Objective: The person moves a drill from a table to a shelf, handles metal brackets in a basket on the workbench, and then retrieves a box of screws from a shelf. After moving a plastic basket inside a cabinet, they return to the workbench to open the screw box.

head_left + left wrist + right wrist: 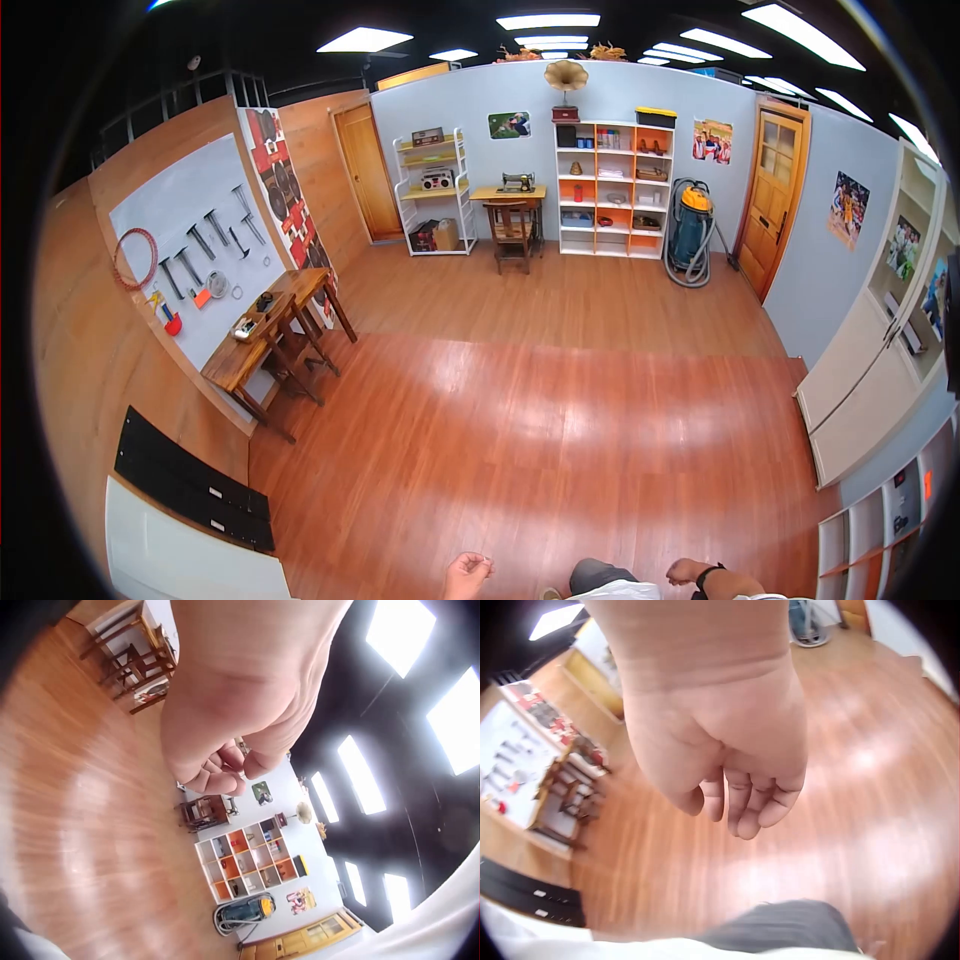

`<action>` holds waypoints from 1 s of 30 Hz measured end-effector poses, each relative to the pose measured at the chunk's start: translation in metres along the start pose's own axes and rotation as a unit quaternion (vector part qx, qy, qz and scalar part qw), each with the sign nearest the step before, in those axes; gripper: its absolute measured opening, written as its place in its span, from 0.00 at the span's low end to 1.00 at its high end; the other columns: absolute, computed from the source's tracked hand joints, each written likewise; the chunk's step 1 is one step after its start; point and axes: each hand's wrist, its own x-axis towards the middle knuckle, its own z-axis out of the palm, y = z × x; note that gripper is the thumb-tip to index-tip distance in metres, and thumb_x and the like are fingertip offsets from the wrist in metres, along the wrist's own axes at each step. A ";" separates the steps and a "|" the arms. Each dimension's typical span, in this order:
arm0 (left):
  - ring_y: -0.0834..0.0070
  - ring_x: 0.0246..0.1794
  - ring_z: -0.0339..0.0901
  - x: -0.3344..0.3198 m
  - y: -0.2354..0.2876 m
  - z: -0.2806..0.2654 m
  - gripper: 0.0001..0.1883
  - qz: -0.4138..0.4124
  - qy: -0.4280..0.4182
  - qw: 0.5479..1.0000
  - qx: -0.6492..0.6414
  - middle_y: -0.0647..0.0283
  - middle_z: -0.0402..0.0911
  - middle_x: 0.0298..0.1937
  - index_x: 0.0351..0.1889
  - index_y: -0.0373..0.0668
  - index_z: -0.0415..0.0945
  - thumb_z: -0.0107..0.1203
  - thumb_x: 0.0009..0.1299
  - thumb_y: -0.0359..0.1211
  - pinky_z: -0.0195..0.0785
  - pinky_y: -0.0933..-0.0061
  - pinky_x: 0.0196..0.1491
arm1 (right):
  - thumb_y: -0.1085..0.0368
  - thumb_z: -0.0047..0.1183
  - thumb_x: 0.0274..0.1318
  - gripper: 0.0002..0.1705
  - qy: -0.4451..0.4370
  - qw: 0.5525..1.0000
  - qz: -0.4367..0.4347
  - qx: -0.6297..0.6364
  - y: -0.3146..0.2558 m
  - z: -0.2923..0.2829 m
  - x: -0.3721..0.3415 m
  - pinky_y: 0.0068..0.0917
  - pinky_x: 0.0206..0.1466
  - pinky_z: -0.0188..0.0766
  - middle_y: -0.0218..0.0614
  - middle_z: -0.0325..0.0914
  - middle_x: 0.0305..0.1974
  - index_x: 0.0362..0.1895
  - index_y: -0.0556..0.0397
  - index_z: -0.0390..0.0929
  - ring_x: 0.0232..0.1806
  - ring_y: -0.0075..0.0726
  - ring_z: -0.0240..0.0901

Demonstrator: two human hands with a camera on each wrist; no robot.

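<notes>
The left hand (467,577) is raised at the bottom of the head view, its fingers curled. In the left wrist view, the thumb and fingers of the left hand (232,727) meet around a small pale thing (242,775), too small to identify. The right hand (687,571) is low, to the right of a grey-clad leg (600,573), with a dark band on its wrist. Seen from the right wrist, the right hand (724,757) hangs with loosely curled fingers over the floor and holds nothing.
Wooden floor (520,430) lies ahead. A wooden bench (235,362) and tool board stand left; white cabinets (860,370) line the right. At the back are a shelf unit (595,245), a sewing machine (518,182), a chair (511,232) and a vacuum cleaner (690,235).
</notes>
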 end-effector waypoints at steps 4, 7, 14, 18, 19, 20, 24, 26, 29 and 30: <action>0.76 0.31 0.74 0.074 -0.024 0.000 0.07 0.000 0.005 1.000 -0.004 0.63 0.77 0.31 0.36 0.36 0.73 0.54 0.64 0.29 0.68 0.76 0.34 | 0.60 0.49 0.55 0.11 0.006 0.998 0.025 0.051 -0.080 -0.017 -0.064 0.26 0.29 0.63 0.29 0.71 0.24 0.26 0.54 0.75 0.27 0.23 0.64; 0.78 0.31 0.74 0.135 -0.025 -0.011 0.05 -0.002 -0.001 0.999 0.043 0.64 0.77 0.30 0.35 0.37 0.73 0.54 0.64 0.28 0.68 0.77 0.34 | 0.56 0.49 0.55 0.14 -0.050 0.988 0.046 0.139 -0.094 -0.023 0.023 0.24 0.21 0.63 0.29 0.78 0.24 0.31 0.52 0.81 0.19 0.23 0.67; 0.80 0.31 0.72 0.258 0.108 -0.017 0.03 -0.025 -0.005 0.999 0.031 0.66 0.75 0.30 0.33 0.38 0.73 0.54 0.63 0.26 0.67 0.78 0.34 | 0.57 0.46 0.45 0.15 0.043 0.974 -0.213 -0.059 -0.292 -0.146 0.146 0.39 0.32 0.69 0.47 0.76 0.22 0.22 0.53 0.80 0.24 0.45 0.74; 0.78 0.29 0.71 0.323 0.151 -0.004 0.03 0.087 -0.005 0.989 0.123 0.66 0.75 0.29 0.32 0.38 0.73 0.55 0.62 0.25 0.66 0.78 0.34 | 0.56 0.47 0.54 0.18 0.067 0.894 -0.444 0.002 -0.489 -0.213 0.144 0.37 0.41 0.69 0.49 0.77 0.38 0.39 0.58 0.76 0.38 0.42 0.74; 0.76 0.29 0.71 0.341 0.162 0.000 0.03 0.120 -0.001 0.977 0.174 0.65 0.75 0.29 0.32 0.38 0.73 0.55 0.61 0.25 0.67 0.78 0.34 | 0.55 0.48 0.56 0.19 0.060 0.877 -0.477 -0.002 -0.543 -0.234 0.096 0.35 0.42 0.69 0.47 0.77 0.36 0.39 0.59 0.76 0.37 0.41 0.74; 0.76 0.29 0.71 0.358 0.174 0.005 0.03 0.124 -0.002 0.978 0.169 0.65 0.75 0.29 0.32 0.38 0.73 0.55 0.61 0.25 0.67 0.78 0.34 | 0.57 0.47 0.59 0.18 -0.002 0.847 -0.532 0.010 -0.587 -0.242 0.088 0.32 0.44 0.69 0.42 0.78 0.37 0.41 0.60 0.75 0.39 0.33 0.72; 0.66 0.30 0.72 0.418 0.216 0.023 0.04 0.196 0.006 0.949 0.246 0.59 0.74 0.27 0.30 0.38 0.73 0.56 0.59 0.24 0.67 0.73 0.33 | 0.61 0.48 0.61 0.13 -0.197 0.781 -0.584 0.097 -0.706 -0.257 0.047 0.23 0.42 0.66 0.26 0.74 0.34 0.40 0.58 0.73 0.37 0.19 0.66; 0.62 0.31 0.72 0.452 0.231 0.022 0.04 0.224 -0.003 0.944 0.244 0.57 0.73 0.27 0.30 0.38 0.73 0.57 0.58 0.25 0.67 0.69 0.33 | 0.61 0.48 0.61 0.12 -0.207 0.780 -0.583 0.099 -0.739 -0.268 0.045 0.21 0.42 0.66 0.25 0.73 0.33 0.39 0.57 0.73 0.36 0.18 0.65; 0.56 0.33 0.71 0.516 0.240 0.007 0.04 0.232 -0.039 0.918 0.318 0.54 0.74 0.30 0.28 0.38 0.73 0.57 0.58 0.26 0.64 0.62 0.36 | 0.61 0.48 0.61 0.10 -0.213 0.775 -0.585 0.108 -0.788 -0.291 0.079 0.20 0.39 0.64 0.23 0.71 0.31 0.35 0.56 0.72 0.35 0.16 0.64; 0.56 0.33 0.71 0.542 0.240 0.001 0.04 0.236 -0.042 0.917 0.318 0.54 0.74 0.30 0.28 0.38 0.73 0.57 0.58 0.26 0.64 0.62 0.36 | 0.62 0.49 0.60 0.10 -0.209 0.773 -0.588 0.116 -0.804 -0.299 0.090 0.19 0.38 0.64 0.23 0.70 0.30 0.33 0.56 0.71 0.34 0.15 0.63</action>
